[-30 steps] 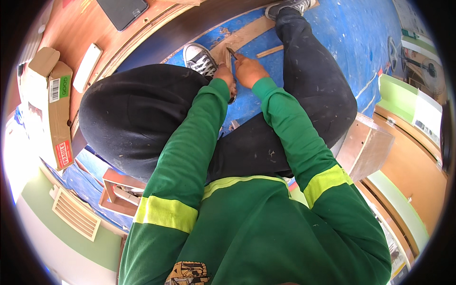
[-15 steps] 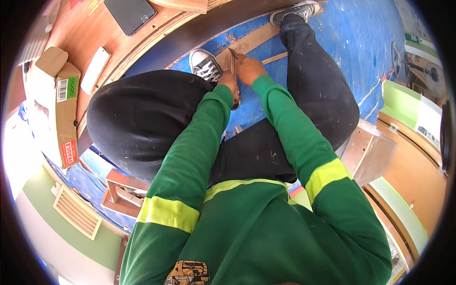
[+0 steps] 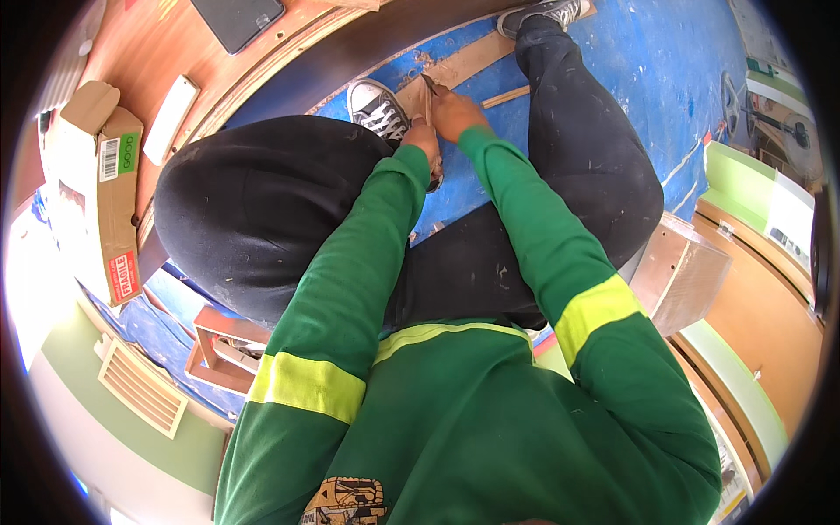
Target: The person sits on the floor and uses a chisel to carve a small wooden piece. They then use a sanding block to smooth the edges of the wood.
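— What do you have at the hands, and how many things are in play?

— I count two hands, both at the far end of the view, between the knees. My left hand [image 3: 423, 140] is closed around the lower part of a thin tool [image 3: 429, 98], and my right hand [image 3: 455, 112] is closed on it just beside, the two touching. I can't tell what kind of tool it is; only a narrow dark tip shows above the fingers.

— Where does the tip sit?

— On one long wooden strip [image 3: 464, 63] that lies on the blue floor [image 3: 647, 61], running from near the left shoe toward the far right. A second, thinner wooden stick [image 3: 506, 96] lies just right of my right hand, near the right leg.

— Shoes?

— Two grey sneakers: the left sneaker [image 3: 376, 105] just left of the hands, the right sneaker [image 3: 547, 10] at the far edge, resting at the end of the strip.

— And around you?

— One cardboard box [image 3: 105, 201] at the left on a wooden surface, with one flat white piece [image 3: 171, 118] beside it and one dark flat panel [image 3: 238, 19] farther off. One small open wooden frame [image 3: 223, 354] sits near left, and one plywood box [image 3: 687, 271] at the right, touching my right thigh.
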{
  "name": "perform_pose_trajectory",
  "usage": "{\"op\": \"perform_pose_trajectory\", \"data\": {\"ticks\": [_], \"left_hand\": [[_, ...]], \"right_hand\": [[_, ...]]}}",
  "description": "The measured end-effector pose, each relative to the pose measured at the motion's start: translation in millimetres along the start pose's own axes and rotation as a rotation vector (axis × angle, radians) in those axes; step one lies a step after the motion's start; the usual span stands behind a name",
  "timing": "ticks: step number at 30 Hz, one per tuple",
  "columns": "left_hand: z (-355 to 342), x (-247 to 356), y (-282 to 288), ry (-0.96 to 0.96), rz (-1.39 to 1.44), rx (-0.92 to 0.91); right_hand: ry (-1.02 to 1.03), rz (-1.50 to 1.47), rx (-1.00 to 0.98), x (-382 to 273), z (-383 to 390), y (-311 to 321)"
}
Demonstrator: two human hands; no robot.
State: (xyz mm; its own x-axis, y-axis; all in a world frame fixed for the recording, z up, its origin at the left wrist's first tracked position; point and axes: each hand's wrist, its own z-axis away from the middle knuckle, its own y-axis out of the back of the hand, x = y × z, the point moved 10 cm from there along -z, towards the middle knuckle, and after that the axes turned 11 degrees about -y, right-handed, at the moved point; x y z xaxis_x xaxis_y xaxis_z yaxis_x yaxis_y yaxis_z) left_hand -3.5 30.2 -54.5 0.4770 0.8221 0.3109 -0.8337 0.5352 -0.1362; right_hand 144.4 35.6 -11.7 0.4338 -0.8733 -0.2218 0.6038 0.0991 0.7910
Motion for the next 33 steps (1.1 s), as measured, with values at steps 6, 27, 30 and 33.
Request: {"op": "perform_pose_trajectory", "data": {"ticks": [6,27,30,33], "left_hand": [[-1,3,1,-0.041,-0.019,0.021],[56,62,-59,-0.259,0.126,-0.503],[91,94,-85,-0.612,-0.040,-0.637],[119,116,-99,-0.944,-0.251,-0.655]], "right_hand": [[-0.176,-0.061,-0.092,27,9,-14],[-0.362,-1.171,0.129,85,85,109],[-0.289,-1.385,0.035,96,101,117],[-0.118,-1.674,-0.009,95,113,128]]}}
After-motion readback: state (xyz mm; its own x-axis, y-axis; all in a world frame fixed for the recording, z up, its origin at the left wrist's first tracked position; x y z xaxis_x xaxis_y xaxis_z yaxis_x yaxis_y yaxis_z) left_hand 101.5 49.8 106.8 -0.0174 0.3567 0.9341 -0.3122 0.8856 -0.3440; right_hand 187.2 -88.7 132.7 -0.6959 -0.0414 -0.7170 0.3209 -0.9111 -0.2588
